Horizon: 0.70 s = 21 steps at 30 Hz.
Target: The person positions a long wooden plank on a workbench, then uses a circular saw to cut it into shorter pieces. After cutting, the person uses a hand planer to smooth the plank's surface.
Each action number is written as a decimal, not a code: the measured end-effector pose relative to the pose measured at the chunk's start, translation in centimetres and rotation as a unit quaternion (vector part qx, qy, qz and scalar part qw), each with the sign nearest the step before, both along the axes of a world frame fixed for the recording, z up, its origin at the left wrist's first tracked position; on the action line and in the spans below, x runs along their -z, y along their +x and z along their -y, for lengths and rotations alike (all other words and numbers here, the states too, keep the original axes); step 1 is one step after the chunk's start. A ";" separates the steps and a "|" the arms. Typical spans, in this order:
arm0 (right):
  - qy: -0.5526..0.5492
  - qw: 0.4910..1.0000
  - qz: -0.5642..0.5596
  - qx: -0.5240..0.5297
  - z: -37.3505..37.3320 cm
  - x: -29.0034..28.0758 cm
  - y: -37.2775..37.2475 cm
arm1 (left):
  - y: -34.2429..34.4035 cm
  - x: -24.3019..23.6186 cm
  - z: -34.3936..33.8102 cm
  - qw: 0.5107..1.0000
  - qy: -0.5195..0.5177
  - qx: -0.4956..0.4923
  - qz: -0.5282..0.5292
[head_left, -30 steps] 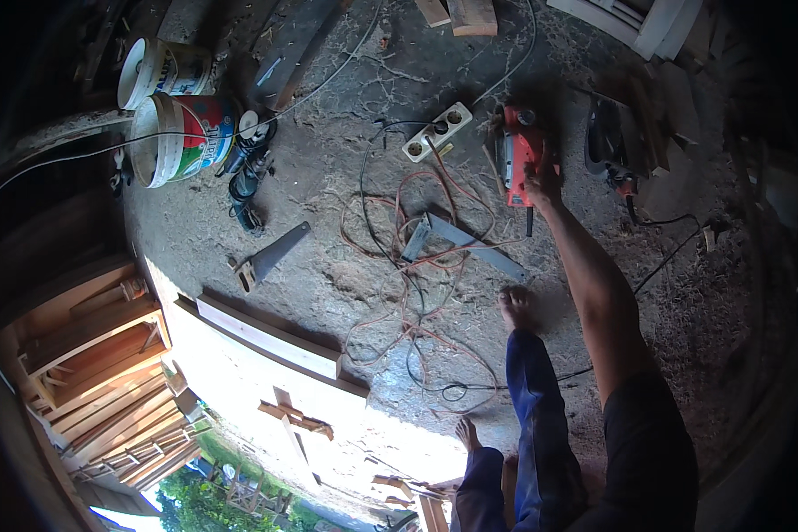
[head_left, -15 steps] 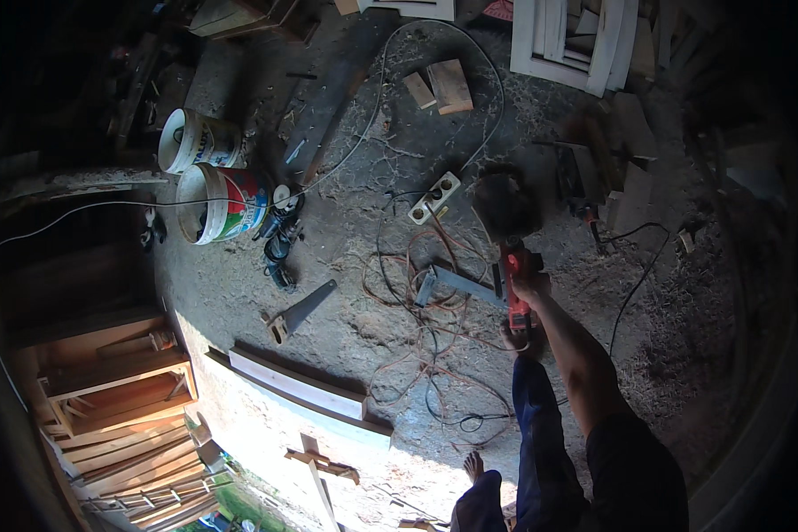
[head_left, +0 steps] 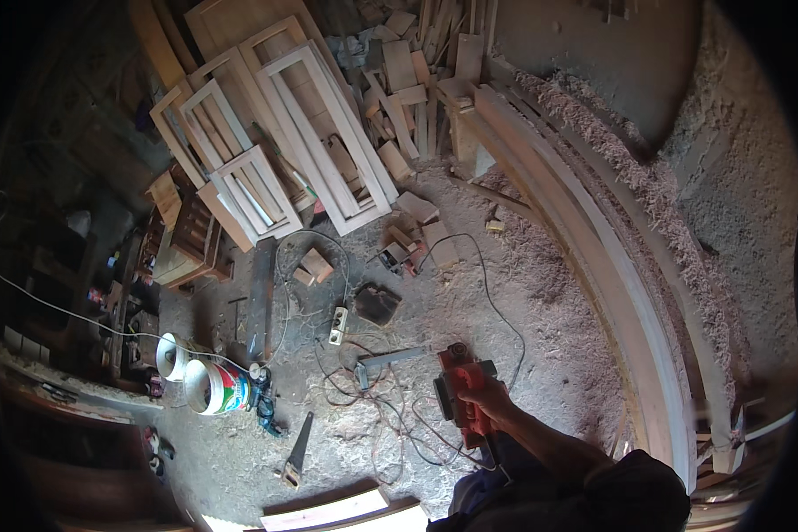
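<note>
My right hand (head_left: 491,401) is wrapped round the handle of a red and black electric planer (head_left: 459,381), held in front of my body above the shavings-strewn floor. The planer's cord trails near my dark blue clothing. A metal try square (head_left: 390,356) lies on the floor to the left of the planer, beside tangled cables (head_left: 386,403). A handsaw (head_left: 298,450) rests farther left. My left hand does not show in the picture.
Long planks (head_left: 594,257) stretch along the right side, by heaped shavings (head_left: 612,115). Wooden frames (head_left: 324,142) lean at the back. Buckets (head_left: 206,387), a power strip (head_left: 338,326), a dark block (head_left: 377,303) and timber (head_left: 328,512) are on the floor.
The view has swung up and to the right, bringing in the frames and long planks. The planer, still in my right hand, appears lower in the picture and farther from the dark block.
</note>
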State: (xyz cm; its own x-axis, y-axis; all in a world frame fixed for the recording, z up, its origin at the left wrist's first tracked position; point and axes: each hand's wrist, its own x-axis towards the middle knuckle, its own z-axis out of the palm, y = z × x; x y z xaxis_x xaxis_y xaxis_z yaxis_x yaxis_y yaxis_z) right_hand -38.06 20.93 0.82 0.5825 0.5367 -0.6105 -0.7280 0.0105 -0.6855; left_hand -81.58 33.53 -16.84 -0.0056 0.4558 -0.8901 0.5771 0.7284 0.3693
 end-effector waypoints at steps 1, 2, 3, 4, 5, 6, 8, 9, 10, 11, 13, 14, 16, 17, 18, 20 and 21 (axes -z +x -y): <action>0.009 1.000 -0.005 0.001 2.6 -2.0 -1.2 | -1.2 -0.6 0.1 1.000 0.006 0.010 0.002; 0.030 0.999 0.023 0.003 5.1 -3.6 -2.4 | -2.1 -1.3 -0.2 1.000 0.013 0.026 0.005; 0.029 0.999 0.031 0.013 7.7 -4.7 -4.0 | -2.7 -1.9 -0.6 0.999 0.023 0.045 0.010; 0.012 0.999 0.024 0.030 10.4 -5.4 -6.0 | -2.6 -2.5 -1.1 0.997 0.034 0.066 0.031; -0.013 0.998 0.047 0.028 12.9 -5.7 -7.9 | -2.0 -3.0 -1.4 0.994 0.036 0.086 0.050; -0.051 0.997 0.061 0.021 15.4 -5.7 -9.6 | -1.1 -3.2 -0.9 0.989 0.025 0.132 0.064; -0.141 0.988 0.060 0.037 19.8 -5.3 -12.8 | 1.5 -3.4 0.5 0.967 0.022 0.233 0.099; -0.180 0.981 0.064 0.033 22.0 -4.9 -14.2 | 3.0 -3.5 1.7 0.953 0.005 0.283 0.111; -0.202 0.973 0.096 0.061 24.2 -4.4 -15.5 | 4.3 -3.6 3.5 0.942 0.006 0.319 0.106; -0.223 0.963 0.125 0.085 26.3 -3.8 -16.9 | 5.4 -3.6 5.5 0.929 -0.004 0.357 0.100; -0.266 0.943 0.172 0.104 30.2 -2.3 -19.8 | 6.3 -3.6 9.7 0.894 -0.018 0.442 0.071; -0.289 0.932 0.193 0.101 32.3 -1.6 -20.9 | 6.5 -3.5 11.6 0.865 -0.022 0.498 0.059; -0.296 0.938 0.156 0.093 36.2 -0.1 -23.7 | 6.5 -2.4 15.4 0.803 -0.047 0.593 0.036; -0.278 0.952 0.100 0.086 38.2 0.7 -25.2 | 6.4 -1.5 17.0 0.712 -0.052 0.700 0.028; -0.249 0.962 0.071 0.092 39.9 1.6 -26.7 | 6.7 -0.1 19.1 0.613 -0.055 0.788 0.004; -0.316 0.882 0.314 0.156 42.3 3.4 -30.0 | 6.5 1.7 23.1 0.181 0.070 0.951 0.240; -0.321 0.870 0.336 0.167 43.2 4.7 -31.8 | 5.7 2.0 25.0 0.297 -0.031 0.923 0.243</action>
State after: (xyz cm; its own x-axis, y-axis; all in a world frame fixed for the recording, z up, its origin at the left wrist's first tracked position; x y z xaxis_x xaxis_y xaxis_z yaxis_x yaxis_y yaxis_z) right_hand -69.83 -22.23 -3.88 0.9813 -0.0577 -0.1839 -0.1915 -0.3979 -0.8972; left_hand -75.89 8.55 -18.86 0.3378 -0.7343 -0.5888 -0.0960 -0.6492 0.7545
